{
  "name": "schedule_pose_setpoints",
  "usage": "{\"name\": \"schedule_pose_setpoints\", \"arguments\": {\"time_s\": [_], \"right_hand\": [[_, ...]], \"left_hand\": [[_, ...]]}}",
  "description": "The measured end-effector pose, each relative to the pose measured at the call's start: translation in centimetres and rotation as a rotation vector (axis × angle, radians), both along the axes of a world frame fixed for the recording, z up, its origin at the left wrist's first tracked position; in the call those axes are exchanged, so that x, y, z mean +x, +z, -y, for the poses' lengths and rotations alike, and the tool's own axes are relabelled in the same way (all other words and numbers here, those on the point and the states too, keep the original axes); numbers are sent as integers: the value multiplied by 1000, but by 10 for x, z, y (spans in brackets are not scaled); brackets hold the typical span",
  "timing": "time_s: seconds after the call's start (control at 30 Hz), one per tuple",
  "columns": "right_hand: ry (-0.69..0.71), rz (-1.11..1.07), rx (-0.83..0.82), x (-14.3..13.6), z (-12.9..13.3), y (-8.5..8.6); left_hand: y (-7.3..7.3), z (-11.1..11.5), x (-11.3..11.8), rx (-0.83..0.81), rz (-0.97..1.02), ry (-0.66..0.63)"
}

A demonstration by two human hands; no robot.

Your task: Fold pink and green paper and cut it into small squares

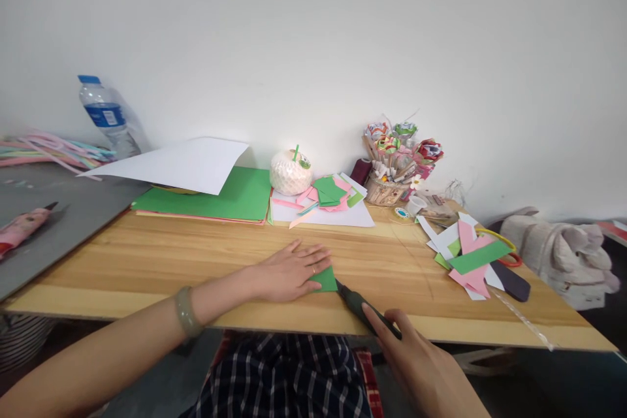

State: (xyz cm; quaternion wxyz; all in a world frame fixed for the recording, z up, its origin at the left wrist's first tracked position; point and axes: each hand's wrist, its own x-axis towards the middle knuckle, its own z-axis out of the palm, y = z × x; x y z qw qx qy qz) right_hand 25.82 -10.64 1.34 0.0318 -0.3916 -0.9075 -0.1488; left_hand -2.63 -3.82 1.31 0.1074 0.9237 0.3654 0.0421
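Note:
My left hand (294, 272) lies flat, fingers stretched out, over a small piece of green paper (326, 281) on the wooden table (210, 255). Most of that paper is hidden beneath the hand; its right corner shows. From the lower right, my right hand (421, 362) grips a dark tool with a narrow pointed tip (360, 305). That tip is at the right edge of the green paper, and I cannot tell whether it touches. Fingers cover part of the tool's handle, so its exact kind is unclear.
Behind my hands are large green sheets (249, 192), a raised white sheet (191, 160), a netted white ball (290, 173) and cut paper pieces (330, 192). Paper scraps (473, 255) lie right, near a flower basket (386, 189). Leftward stand a water bottle (108, 114) and a pink tool (24, 228).

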Motion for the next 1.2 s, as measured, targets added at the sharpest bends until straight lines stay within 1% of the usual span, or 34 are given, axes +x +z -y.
{"name": "schedule_pose_setpoints", "arguments": {"time_s": [0.07,0.17,0.27,0.4,0.5,0.57,0.63,0.73,0.83,0.93,1.0,1.03,1.07,1.13,1.17,1.2], "right_hand": [[0,0,-3,-2,-6,1],[-38,37,-21,-8,-17,3],[-96,72,-38,-15,-32,5],[-194,49,-19,-19,-50,4],[-274,24,35,-11,-57,3],[-377,-1,97,0,-60,3],[-484,-20,157,14,-65,3],[-580,-21,195,32,-76,2],[-617,-15,200,39,-92,1],[-600,-17,216,39,-107,-1],[-563,-26,233,38,-115,-3],[-541,-41,244,38,-120,-3],[-521,-64,251,38,-124,-4],[-496,-130,241,37,-133,-4],[-491,-166,220,35,-137,-3],[-486,-196,188,32,-141,-2]], "left_hand": [[-2,0,0,-7,-12,14],[-3,-1,1,-12,-29,26],[-2,-1,2,-31,-48,53],[-1,1,2,-19,-19,87],[1,5,1,28,73,143],[6,8,-1,34,145,212],[12,9,-2,0,180,289],[24,6,-2,-96,129,385],[31,0,0,-216,40,435],[32,-5,1,-253,1,413],[33,-9,1,-265,7,387],[34,-13,1,-294,35,385],[37,-19,1,-342,105,400],[43,-40,5,-434,349,471],[47,-55,8,-465,525,529],[51,-71,12,-455,646,573]]}}
